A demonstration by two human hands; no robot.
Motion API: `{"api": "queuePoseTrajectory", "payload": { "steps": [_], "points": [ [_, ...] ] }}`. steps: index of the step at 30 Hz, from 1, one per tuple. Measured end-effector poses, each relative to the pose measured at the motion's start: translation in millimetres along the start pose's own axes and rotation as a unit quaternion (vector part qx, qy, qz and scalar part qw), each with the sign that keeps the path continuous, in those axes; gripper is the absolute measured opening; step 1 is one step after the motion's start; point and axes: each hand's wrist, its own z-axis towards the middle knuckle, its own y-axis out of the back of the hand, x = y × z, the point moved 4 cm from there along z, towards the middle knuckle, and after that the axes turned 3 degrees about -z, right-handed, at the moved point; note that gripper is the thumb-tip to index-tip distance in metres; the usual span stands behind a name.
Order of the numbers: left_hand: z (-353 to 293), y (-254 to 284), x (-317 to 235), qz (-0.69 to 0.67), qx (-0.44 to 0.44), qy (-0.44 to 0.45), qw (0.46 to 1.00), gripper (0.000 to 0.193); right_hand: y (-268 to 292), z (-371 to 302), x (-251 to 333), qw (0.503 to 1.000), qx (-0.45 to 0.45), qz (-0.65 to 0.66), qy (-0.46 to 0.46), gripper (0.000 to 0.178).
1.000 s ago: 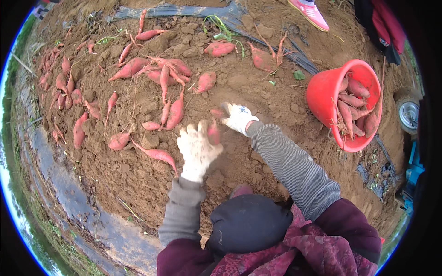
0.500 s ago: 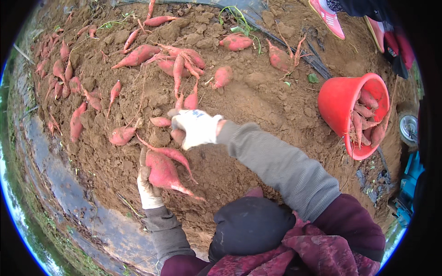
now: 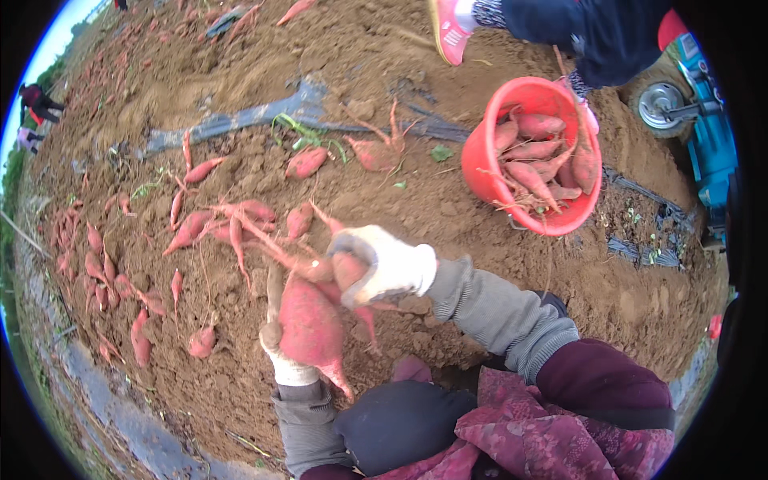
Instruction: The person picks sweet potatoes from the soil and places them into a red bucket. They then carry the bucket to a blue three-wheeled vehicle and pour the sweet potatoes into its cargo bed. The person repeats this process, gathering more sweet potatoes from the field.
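Note:
My left hand (image 3: 280, 352), in a soiled white glove, is closed round a large, plump sweet potato (image 3: 310, 324) with a tapering tail pointing toward me. Beside it, my gloved right hand (image 3: 392, 264) grips smaller sweet potatoes (image 3: 349, 270), their long roots reaching up and left. The two handfuls overlap just above the soil, so how many pieces each hand holds is partly hidden. Several loose sweet potatoes (image 3: 190, 230) lie on the soil beyond and left of my hands.
Right of my hands, a red bucket (image 3: 478, 164) leans toward me, with several sweet potatoes (image 3: 534, 150) inside. Another person's pink shoe (image 3: 450, 36) is behind it. A blue wheeled machine (image 3: 714, 156) stands far right. Plastic film (image 3: 232, 120) crosses the soil. Distant people (image 3: 38, 106) are at left.
My right hand has come up off the soil with sweet potatoes and closer to my left hand, which still holds the large one. The view has swung, and the other person's legs have shifted.

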Motion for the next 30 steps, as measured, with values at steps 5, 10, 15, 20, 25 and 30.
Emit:
{"api": "queuePoseTrajectory", "payload": {
  "steps": [5,10,15,20,25,30],
  "points": [
    [89.0,-195.4,93.4,0.063,0.262,0.137,0.953,0.094,161.5,-133.6,43.9,0.948,-0.309,0.076,0.011,0.053],
    [135.2,-278.0,194.9,0.247,0.174,0.156,0.941,0.094,285.2,-224.1,53.6,0.777,-0.579,-0.214,-0.121,0.043],
    [170.2,-142.9,162.1,0.451,0.132,0.068,0.880,0.075,255.9,-237.7,28.8,0.720,-0.570,-0.395,0.002,0.038],
    [188.8,35.4,50.3,0.913,-0.074,-0.101,0.388,0.077,185.7,-148.9,-54.6,0.817,-0.201,-0.533,-0.084,0.063],
    [202.0,121.1,21.5,0.977,-0.108,0.009,0.181,0.074,180.3,-126.8,-98.5,0.875,-0.238,-0.393,-0.152,0.048],
    [232.7,148.3,-1.0,0.930,-0.164,0.124,0.306,0.055,180.3,-132.3,-109.1,0.866,-0.239,-0.415,-0.144,0.048]
  ]
}}
